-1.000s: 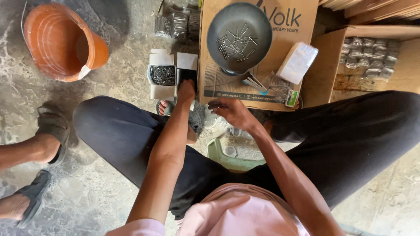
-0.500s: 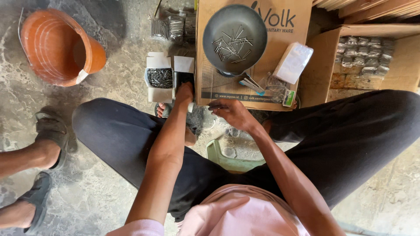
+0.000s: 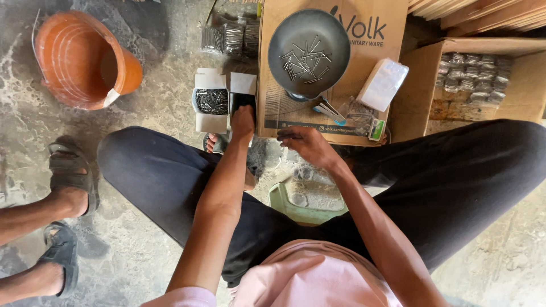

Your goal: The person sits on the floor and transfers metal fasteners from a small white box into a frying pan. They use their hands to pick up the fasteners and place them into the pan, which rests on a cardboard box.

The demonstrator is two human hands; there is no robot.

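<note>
At the far left an orange bucket point(image 3: 85, 59) is lying tilted on the concrete floor point(image 3: 165, 91), and another person's sandalled feet point(image 3: 68, 182) are standing below it. Further right, one small white box point(image 3: 211, 100) is already sitting open and full of dark nails, which suggests part of the packing is done. The left hand point(image 3: 243, 120) is reaching forward with the arm nearly straight and is resting on a second small box point(image 3: 243, 94) just beside the first; its fingers are lying pressed together on the box's dark opening, though I cannot tell whether they are holding nails. The right hand point(image 3: 310, 145) is hovering low at the edge of the flat cardboard carton point(image 3: 364, 57), its fingers curling loosely inward, apparently pinching nothing. Loose nails are still waiting in the dark round bowl point(image 3: 309, 51), so more filling seems left.
</note>
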